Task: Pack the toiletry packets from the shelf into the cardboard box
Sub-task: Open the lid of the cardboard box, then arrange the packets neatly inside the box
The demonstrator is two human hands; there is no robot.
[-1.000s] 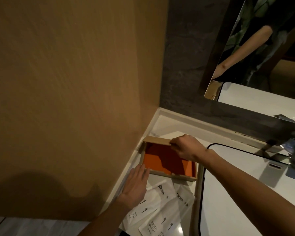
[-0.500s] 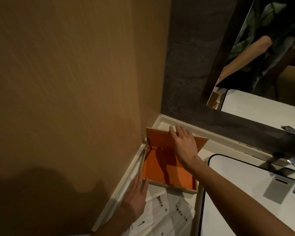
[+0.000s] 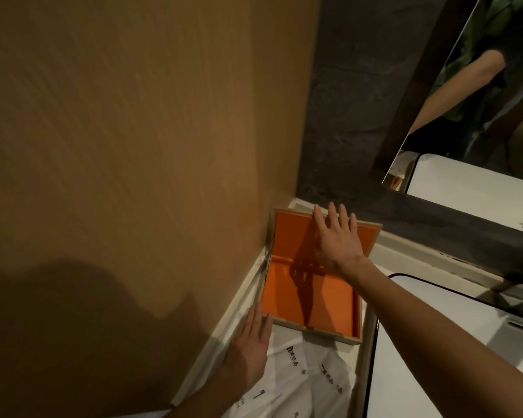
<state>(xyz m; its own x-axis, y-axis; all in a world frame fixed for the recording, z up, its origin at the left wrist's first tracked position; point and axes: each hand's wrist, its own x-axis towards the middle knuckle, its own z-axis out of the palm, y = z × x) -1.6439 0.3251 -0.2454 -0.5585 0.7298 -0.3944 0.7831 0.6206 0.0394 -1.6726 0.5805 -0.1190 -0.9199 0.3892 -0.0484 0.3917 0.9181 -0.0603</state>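
Right-hand fingers (image 3: 332, 217) flat against box lid (image 3: 290, 236)

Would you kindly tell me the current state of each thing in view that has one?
Cardboard box: open, orange inside empty.
Lid: raised, tilted back.
Toiletry packets: lying loose in front of the box, none packed.
Right hand: open, fingers flat against the lid.
Left hand: open, flat on the packets beside the box.

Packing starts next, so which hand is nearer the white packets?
Left. The left hand lies beside the packets; the right hand is flat on the open lid, across the box.
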